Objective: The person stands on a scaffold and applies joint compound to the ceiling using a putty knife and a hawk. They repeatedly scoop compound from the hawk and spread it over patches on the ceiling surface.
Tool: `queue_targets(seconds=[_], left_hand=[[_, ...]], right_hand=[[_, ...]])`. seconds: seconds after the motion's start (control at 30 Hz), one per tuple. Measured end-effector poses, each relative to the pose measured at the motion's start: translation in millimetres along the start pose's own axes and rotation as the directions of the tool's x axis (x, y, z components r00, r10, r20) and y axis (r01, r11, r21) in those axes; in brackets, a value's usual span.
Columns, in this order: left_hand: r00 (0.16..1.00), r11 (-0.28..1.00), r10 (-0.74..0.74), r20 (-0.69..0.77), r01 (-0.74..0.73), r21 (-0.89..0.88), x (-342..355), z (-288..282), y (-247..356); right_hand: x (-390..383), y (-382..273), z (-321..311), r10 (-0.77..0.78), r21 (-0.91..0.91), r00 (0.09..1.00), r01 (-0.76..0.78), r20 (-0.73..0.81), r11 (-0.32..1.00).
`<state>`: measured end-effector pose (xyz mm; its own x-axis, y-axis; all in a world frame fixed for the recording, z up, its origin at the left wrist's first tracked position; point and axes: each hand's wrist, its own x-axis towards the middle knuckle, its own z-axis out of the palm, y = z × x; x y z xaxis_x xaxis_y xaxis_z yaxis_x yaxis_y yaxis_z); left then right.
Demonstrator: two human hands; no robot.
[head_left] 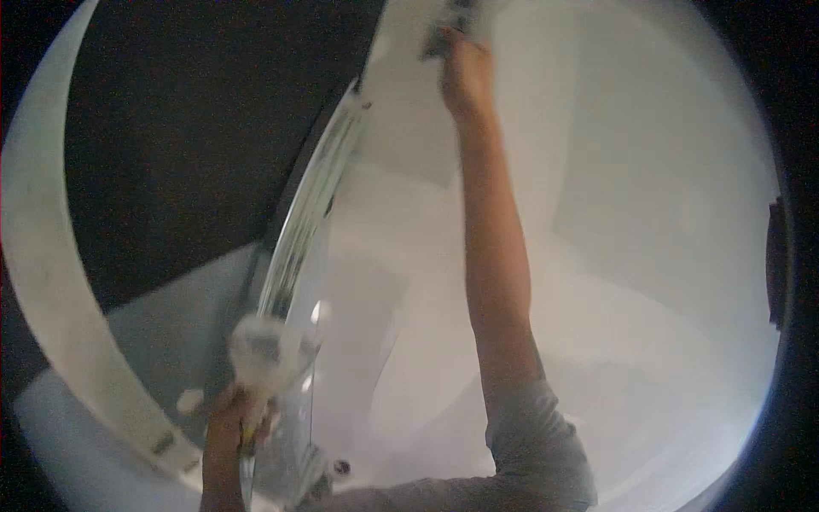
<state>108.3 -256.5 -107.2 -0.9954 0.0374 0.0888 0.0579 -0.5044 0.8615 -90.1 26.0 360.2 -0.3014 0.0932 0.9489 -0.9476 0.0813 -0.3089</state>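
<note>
Translucent object (pixel 260 346) ×1, lower left, blurred, gripped by left hand (pixel 232 416) | dark item (pixel 434 44) ×1, top centre, gripped by right hand (pixel 467 78)

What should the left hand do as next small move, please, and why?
Perhaps the left hand should ease its pale rounded thing slightly leftward, clear of the shiny strip: the two meet in this view, though blur hides whether they touch. The right hand is stretched far up beside a dark thing, so it could hardly help.

The left held object (pixel 260 331) is whitish, the right one (pixel 435 43) apparently dark.
</note>
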Motion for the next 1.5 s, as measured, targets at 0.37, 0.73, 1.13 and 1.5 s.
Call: queue_targets(seconds=[0.37,0.73,1.13,1.5], left_hand=[[0.991,0.953,0.097,0.090,-0.119,0.280,33.6,63.9,25.2],[0.989,0.952,-0.012,0.151,-0.035,0.305,45.9,103.0,1.7],[0.928,0.941,-0.137,0.346,0.013,0.338,41.8,83.4,110.2],[0.895,0.381,0.209,0.395,-0.447,0.810,55.8,50.5,34.1]], right_hand=[[-471.8,-19.1,-93.2,0.872,0.625,0.488,-0.669,-0.040,0.403],[-490.9,2.3,-97.3,0.913,0.609,0.401,-0.707,-0.075,0.360],[-441.8,-78.9,-26.7,0.867,0.584,0.404,-0.642,-0.293,0.497],[-455.5,-85.6,2.4,0.994,0.847,0.087,-0.532,0.062,-0.007]])
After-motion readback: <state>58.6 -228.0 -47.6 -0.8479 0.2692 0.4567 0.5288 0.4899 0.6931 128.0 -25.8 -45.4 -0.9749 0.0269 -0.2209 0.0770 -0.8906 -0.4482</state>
